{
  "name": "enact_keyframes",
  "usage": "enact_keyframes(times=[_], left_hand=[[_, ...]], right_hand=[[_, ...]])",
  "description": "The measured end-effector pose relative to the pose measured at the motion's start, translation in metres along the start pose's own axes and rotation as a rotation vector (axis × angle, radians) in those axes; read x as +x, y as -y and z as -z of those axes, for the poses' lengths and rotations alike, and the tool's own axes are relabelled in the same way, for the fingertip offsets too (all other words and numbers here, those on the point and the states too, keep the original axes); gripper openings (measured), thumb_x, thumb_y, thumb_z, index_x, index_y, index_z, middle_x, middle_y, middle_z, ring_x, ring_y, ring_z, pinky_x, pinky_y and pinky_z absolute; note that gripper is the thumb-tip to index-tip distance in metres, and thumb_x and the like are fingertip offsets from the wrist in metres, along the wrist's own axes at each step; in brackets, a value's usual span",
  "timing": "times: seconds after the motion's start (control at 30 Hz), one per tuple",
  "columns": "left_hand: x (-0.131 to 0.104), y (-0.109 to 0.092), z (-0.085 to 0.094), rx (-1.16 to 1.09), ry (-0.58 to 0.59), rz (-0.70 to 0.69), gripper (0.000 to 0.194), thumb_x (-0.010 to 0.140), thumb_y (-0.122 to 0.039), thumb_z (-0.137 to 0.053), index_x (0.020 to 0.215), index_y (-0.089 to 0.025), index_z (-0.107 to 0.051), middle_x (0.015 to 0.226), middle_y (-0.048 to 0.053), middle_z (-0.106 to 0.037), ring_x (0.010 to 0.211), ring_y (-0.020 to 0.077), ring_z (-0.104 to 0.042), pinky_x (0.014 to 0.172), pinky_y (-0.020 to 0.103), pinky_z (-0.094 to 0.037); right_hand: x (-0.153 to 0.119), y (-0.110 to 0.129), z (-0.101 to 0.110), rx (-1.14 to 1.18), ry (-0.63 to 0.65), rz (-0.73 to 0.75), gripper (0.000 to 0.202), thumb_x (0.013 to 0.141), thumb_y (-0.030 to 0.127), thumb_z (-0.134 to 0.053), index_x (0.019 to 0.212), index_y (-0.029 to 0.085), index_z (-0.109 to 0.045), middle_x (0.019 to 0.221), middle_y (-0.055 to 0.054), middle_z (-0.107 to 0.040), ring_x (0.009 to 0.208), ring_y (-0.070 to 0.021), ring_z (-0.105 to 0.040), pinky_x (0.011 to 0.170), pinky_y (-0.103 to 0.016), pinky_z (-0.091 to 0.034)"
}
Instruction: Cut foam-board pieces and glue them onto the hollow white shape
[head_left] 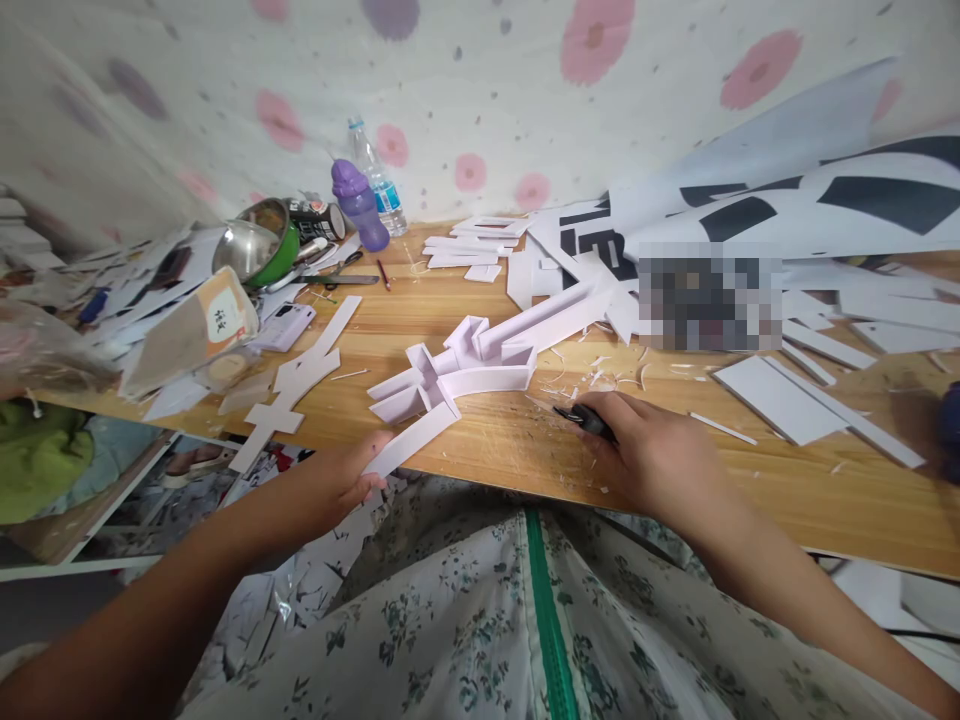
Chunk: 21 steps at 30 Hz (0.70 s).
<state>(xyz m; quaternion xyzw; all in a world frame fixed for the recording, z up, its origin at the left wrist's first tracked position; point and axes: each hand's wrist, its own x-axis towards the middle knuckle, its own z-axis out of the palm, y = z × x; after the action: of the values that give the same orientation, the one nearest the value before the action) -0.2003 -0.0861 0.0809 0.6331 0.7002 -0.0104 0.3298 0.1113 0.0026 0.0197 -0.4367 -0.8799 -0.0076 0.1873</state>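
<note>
My left hand grips the near end of a white foam-board strip at the table's front edge. That strip touches a white built-up foam-board shape with thin upright walls, lying on the wooden table; I cannot tell whether the two are joined. My right hand is closed around the black handle of a utility knife. Its blade points left, toward the walled shape and apart from it. Thin white offcuts are scattered around the blade.
A flat white cutout lies on the left, near a phone. Behind stand a purple bottle, a clear water bottle and a green bowl. White board pieces lie on the right. Printed sheets are at the back.
</note>
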Motion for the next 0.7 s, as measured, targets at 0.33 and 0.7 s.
enact_keyframes(times=[0.33,0.7], left_hand=[[0.004,0.001,0.000,-0.004,0.112,0.038,0.048,0.091,-0.038,-0.035,0.137,-0.028,-0.033,0.141,0.007,-0.046,0.122,0.0277,-0.048,0.098,0.042,-0.040],[0.007,0.006,0.001,-0.029,0.083,0.003,0.047,0.088,-0.036,-0.039,0.135,-0.030,-0.039,0.139,0.005,-0.048,0.123,0.0284,-0.046,0.099,0.042,-0.038]], right_hand=[[-0.001,0.002,0.000,-0.018,0.031,-0.003,0.019,0.088,0.030,-0.051,0.102,0.019,-0.057,0.083,-0.003,-0.069,0.065,-0.0197,-0.065,0.051,-0.025,-0.034],[0.000,0.011,0.007,0.211,0.101,-0.058,0.025,0.091,0.031,-0.044,0.110,0.017,-0.052,0.090,-0.009,-0.069,0.071,-0.0218,-0.066,0.058,-0.029,-0.045]])
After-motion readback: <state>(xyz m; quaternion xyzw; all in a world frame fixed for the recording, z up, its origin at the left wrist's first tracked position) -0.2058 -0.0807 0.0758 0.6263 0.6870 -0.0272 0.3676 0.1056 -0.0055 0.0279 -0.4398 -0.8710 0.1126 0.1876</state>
